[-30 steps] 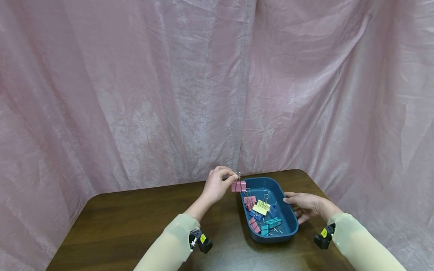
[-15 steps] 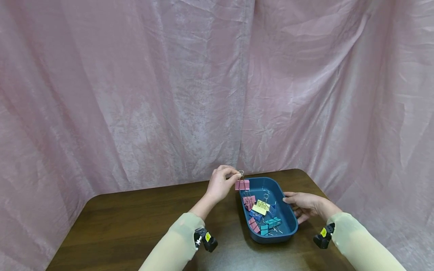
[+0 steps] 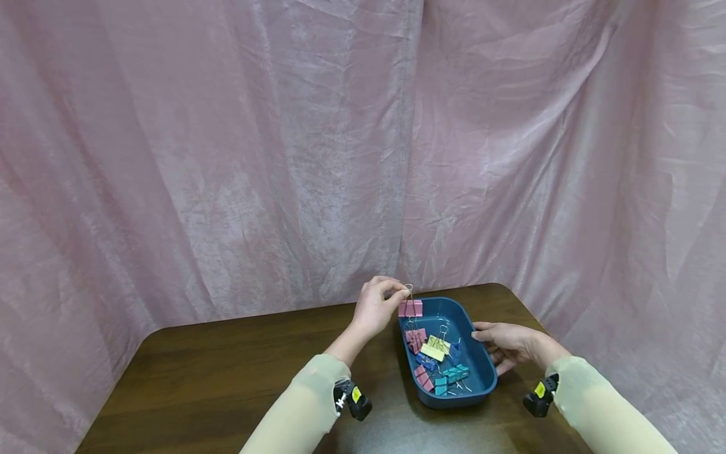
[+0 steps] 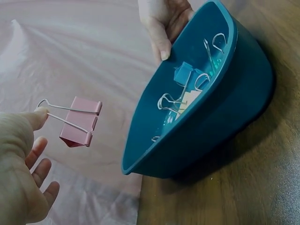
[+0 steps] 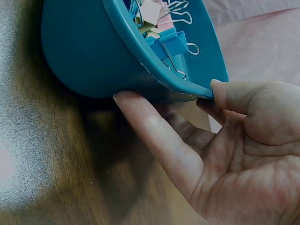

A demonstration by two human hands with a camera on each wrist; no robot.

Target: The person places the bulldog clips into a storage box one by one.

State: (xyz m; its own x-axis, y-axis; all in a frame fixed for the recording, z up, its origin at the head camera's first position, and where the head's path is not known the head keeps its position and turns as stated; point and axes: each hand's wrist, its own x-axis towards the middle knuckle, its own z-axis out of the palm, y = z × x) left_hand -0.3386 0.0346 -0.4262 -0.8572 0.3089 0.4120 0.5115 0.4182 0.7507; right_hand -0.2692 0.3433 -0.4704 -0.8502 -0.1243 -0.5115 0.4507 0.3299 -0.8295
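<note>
Between thumb and fingertips my left hand (image 3: 374, 309) pinches a pink binder clip (image 3: 410, 308) by its wire handles. The clip hangs over the back left corner of a blue plastic bin (image 3: 445, 308). In the left wrist view the pink clip (image 4: 80, 117) has its body pointing away from the fingertips, beside the bin's rim. My right hand (image 3: 510, 343) holds the bin's right side. Seen from the right wrist, the right thumb (image 5: 239, 96) presses on the rim, with the fingers against the outer wall (image 5: 84, 61).
Inside the bin lie several binder clips: pink (image 3: 416, 337), yellow (image 3: 433, 351), dark blue (image 3: 426, 361) and teal (image 3: 455, 374). The bin stands on the right part of a brown wooden table (image 3: 227, 372). A pink curtain (image 3: 317, 157) hangs behind the table's back edge.
My left hand has moved to the right with the pink binder clip, from beside the bin's left rim to over its back left corner. The right hand stays on the bin.
</note>
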